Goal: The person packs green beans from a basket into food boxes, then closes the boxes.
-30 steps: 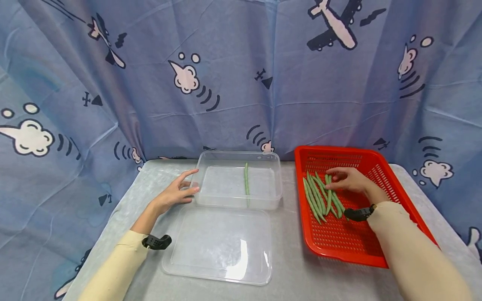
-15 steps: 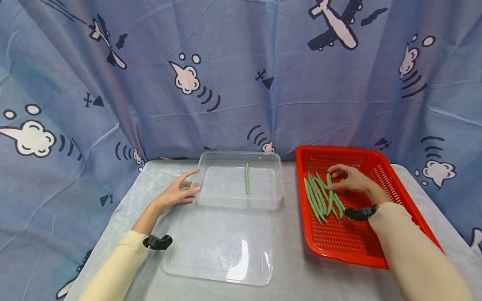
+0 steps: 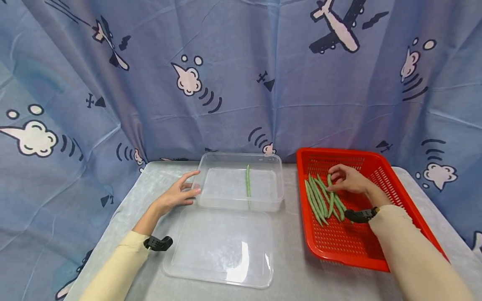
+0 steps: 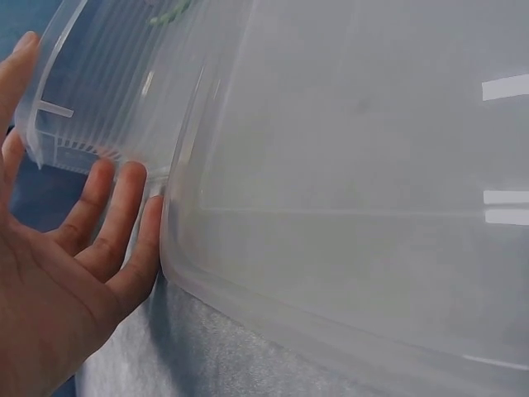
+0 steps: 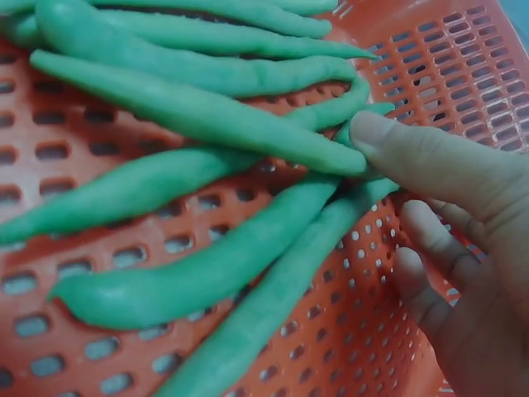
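Apparently picking is in hand: the right hand (image 3: 351, 180) pinches a bean (image 5: 198, 116) in the basket (image 3: 346, 244). Next likely calls for lifting it toward the box (image 3: 222, 182) (left hand (image 3: 175, 195) touching, fingers spread).

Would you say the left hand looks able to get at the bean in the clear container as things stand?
Probably yes: the left hand is right beside the clear container, and the lid lies in front, leaving the way to the bean free from above.
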The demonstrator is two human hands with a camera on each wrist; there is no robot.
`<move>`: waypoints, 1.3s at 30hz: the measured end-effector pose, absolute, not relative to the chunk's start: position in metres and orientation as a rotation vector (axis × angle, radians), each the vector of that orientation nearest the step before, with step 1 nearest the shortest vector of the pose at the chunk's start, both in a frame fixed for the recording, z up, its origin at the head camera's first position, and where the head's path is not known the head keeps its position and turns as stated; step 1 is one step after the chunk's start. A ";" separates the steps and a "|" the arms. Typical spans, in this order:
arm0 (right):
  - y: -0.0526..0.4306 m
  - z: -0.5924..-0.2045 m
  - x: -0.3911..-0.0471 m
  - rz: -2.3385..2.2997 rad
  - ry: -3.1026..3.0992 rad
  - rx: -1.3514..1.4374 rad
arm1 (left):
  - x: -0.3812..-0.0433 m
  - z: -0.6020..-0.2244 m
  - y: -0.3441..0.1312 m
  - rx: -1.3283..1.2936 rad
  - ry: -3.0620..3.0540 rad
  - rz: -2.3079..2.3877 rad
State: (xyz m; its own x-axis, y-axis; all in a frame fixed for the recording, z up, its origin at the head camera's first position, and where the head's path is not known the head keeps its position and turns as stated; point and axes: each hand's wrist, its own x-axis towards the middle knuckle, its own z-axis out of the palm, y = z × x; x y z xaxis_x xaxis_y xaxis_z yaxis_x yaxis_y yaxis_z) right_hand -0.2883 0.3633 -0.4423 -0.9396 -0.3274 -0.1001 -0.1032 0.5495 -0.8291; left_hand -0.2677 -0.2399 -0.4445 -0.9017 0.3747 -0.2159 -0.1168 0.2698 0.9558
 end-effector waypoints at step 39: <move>0.360 -0.404 -0.293 -2.197 2.047 -0.195 | -0.273 -0.453 -0.238 0.294 2.098 1.846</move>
